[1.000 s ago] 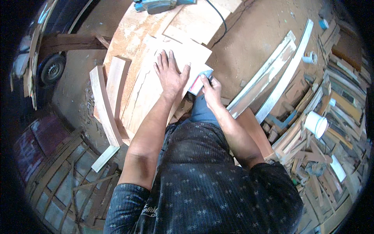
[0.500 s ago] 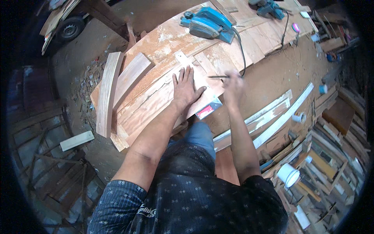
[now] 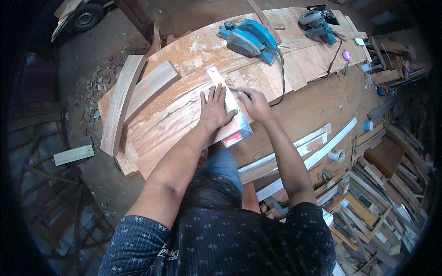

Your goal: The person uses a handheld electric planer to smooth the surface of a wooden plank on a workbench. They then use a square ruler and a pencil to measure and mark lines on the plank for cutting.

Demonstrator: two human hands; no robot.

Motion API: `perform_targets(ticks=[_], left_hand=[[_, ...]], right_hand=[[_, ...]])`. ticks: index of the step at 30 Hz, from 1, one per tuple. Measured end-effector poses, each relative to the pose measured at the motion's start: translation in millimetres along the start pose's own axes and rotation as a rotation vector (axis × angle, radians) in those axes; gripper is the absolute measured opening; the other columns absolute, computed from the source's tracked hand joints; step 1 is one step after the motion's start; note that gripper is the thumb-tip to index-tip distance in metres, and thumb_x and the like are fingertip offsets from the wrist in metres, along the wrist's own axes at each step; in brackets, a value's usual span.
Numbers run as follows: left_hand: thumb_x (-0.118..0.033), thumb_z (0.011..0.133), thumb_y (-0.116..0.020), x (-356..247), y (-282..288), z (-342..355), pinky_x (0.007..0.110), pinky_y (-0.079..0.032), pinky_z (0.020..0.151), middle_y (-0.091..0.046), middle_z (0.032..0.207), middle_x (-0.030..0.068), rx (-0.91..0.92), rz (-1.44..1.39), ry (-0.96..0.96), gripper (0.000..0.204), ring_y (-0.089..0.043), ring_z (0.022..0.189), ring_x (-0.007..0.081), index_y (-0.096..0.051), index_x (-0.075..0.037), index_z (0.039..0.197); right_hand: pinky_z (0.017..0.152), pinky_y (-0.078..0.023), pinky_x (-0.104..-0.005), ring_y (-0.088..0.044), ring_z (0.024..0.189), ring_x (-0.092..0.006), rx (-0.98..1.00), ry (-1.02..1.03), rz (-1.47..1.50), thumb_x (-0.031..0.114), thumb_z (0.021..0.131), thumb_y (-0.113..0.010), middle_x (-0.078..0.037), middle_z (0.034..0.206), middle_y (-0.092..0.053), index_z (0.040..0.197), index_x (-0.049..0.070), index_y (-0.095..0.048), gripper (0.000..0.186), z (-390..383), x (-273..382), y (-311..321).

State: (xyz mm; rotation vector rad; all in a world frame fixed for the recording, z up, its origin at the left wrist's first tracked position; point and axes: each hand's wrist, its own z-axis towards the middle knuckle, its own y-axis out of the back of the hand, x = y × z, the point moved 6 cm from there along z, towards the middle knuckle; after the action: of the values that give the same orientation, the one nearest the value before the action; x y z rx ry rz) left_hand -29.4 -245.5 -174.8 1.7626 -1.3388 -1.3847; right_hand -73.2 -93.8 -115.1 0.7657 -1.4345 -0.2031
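Note:
A wooden board (image 3: 168, 124) with dark grain lines lies on the workbench in front of me. Across its right part rests a try square (image 3: 214, 75), its pale blade pointing away and its grey-and-red stock (image 3: 235, 137) at the near edge. My left hand (image 3: 213, 111) presses flat on the board and the blade, fingers spread. In my right hand (image 3: 256, 106) is a dark pencil (image 3: 234, 89), its tip close to the blade's right edge. Whether the tip touches the wood I cannot tell.
A blue electric planer (image 3: 251, 40) with a cord and a blue circular saw (image 3: 317, 25) stand on the far bench. Two thick curved wood pieces (image 3: 120, 108) lie left. Long pale strips (image 3: 317, 154) and scrap wood (image 3: 363, 207) fill the floor at right.
My right hand has moved left with the pencil, from out beside the square to close against its blade. My left hand still presses down. The whole view has shifted slightly.

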Motion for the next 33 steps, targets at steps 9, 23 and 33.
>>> perform_targets(ticks=[9,23,33], left_hand=[[-0.057,0.088,-0.068,-5.4,7.8,-3.4,0.062,-0.002,0.127,-0.018,0.173,0.0152,0.041,-0.01,0.025,0.105,-0.011,0.161,0.0334,-0.021,-0.002,0.164],[-0.061,0.088,-0.067,-6.2,4.8,1.8,0.062,-0.003,0.127,-0.016,0.174,0.0125,0.052,-0.006,0.046,0.106,-0.011,0.161,0.0325,-0.02,-0.006,0.165],[-0.064,0.086,-0.067,-4.0,3.7,-2.4,0.058,-0.003,0.129,-0.015,0.174,0.0123,0.042,-0.052,0.067,0.109,-0.011,0.161,0.0324,-0.019,-0.008,0.166]], right_hand=[[0.09,-0.054,-0.0422,-0.071,0.103,-0.034,0.049,-0.217,0.025,0.02,0.104,-0.059,-0.023,0.11,-0.073,0.118,-0.003,-0.07,0.029,-138.2,-1.6,38.8],[0.066,-0.051,-0.046,-0.068,0.069,-0.0369,0.264,-0.099,-0.046,0.03,0.102,-0.063,-0.023,0.077,-0.069,0.084,-0.004,-0.068,0.039,40.8,2.2,9.3],[0.075,-0.054,-0.044,-0.073,0.083,-0.0347,0.19,-0.034,0.14,0.031,0.103,-0.061,-0.022,0.088,-0.073,0.099,-0.002,-0.073,0.035,140.3,-29.7,-15.2]])
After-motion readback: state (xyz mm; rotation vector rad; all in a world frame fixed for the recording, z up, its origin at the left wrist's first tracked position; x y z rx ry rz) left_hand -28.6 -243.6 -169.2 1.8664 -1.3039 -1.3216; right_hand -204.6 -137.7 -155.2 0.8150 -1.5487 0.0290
